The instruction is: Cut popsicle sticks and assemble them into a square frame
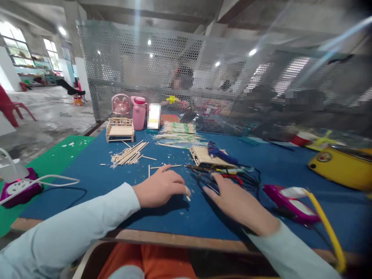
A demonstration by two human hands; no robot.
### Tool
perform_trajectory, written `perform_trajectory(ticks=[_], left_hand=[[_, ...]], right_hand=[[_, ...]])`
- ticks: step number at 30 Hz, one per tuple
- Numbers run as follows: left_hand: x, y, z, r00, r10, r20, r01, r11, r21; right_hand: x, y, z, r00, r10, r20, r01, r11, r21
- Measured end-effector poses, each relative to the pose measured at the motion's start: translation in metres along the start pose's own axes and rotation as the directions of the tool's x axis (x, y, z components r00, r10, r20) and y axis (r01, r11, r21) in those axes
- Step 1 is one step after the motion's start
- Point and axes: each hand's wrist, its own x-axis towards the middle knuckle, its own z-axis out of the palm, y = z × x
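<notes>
My left hand [164,186] is closed in a pinch over the blue table, with the end of a short wooden stick [188,198] showing under its fingertips. To the right, my right hand [232,197] reaches over dark-handled pliers [210,183], its thumb and fingers around the handles. Beyond it, a blue glue gun [221,153] rests on a small stick-built piece [203,155]. Loose wooden sticks [130,154] lie in a pile at the left. A small bench-like stick model [120,130] stands behind them.
At the back are a pink bottle [139,113], a lit phone [154,116] and bundled sticks [178,131]. Purple power strips [293,205] sit at both sides. A yellow pot [343,166] is far right. A mesh screen [116,62] stands behind, with a person beyond.
</notes>
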Motion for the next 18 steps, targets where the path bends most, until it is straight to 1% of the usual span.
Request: perform_trajectory(ticks=[2,3,5,6,8,10,11,13,15,16,17,18], left_hand=[[0.002,0.002,0.006,0.998,0.048,0.045,-0.048,0.999,-0.004],[0.003,0.002,0.009,0.996,0.064,0.063,-0.063,0.998,-0.012],[0.008,0.001,0.016,0.993,0.075,0.089,-0.073,0.997,-0.024],[0.011,-0.001,0.02,0.993,0.064,0.1,-0.062,0.998,-0.023],[0.016,-0.005,0.026,0.992,0.006,0.127,-0.004,1.0,-0.011],[0.019,-0.007,0.029,0.987,-0.062,0.151,0.064,0.998,-0.006],[0.02,-0.007,0.028,0.985,-0.088,0.149,0.091,0.996,-0.014],[0.021,-0.009,0.02,0.987,-0.119,0.105,0.125,0.991,-0.054],[0.019,-0.016,0.007,0.985,-0.172,0.007,0.172,0.98,-0.099],[0.016,-0.022,-0.001,0.977,-0.209,-0.044,0.203,0.972,-0.119],[0.012,-0.031,-0.008,0.952,-0.288,-0.105,0.275,0.954,-0.12],[0.007,-0.04,-0.014,0.914,-0.377,-0.149,0.364,0.925,-0.107]], right_hand=[[-0.019,0.008,0.013,0.995,0.075,-0.065,-0.081,0.992,-0.096],[-0.024,0.009,0.018,0.988,0.1,-0.116,-0.116,0.984,-0.133],[-0.025,0.008,0.026,0.967,0.12,-0.225,-0.159,0.973,-0.166],[-0.023,0.007,0.028,0.954,0.115,-0.276,-0.166,0.972,-0.169],[-0.021,0.003,0.028,0.929,0.073,-0.362,-0.143,0.975,-0.17],[-0.024,-0.001,0.024,0.914,0.005,-0.405,-0.086,0.98,-0.18],[-0.027,-0.003,0.021,0.916,-0.035,-0.4,-0.042,0.983,-0.181],[-0.036,-0.006,0.012,0.936,-0.118,-0.331,0.068,0.985,-0.156],[-0.037,-0.008,0.001,0.952,-0.196,-0.235,0.18,0.98,-0.088],[-0.032,-0.01,-0.004,0.952,-0.238,-0.195,0.234,0.971,-0.044],[-0.024,-0.012,-0.008,0.946,-0.279,-0.167,0.284,0.959,0.001],[-0.012,-0.014,-0.012,0.932,-0.329,-0.15,0.338,0.94,0.04]])
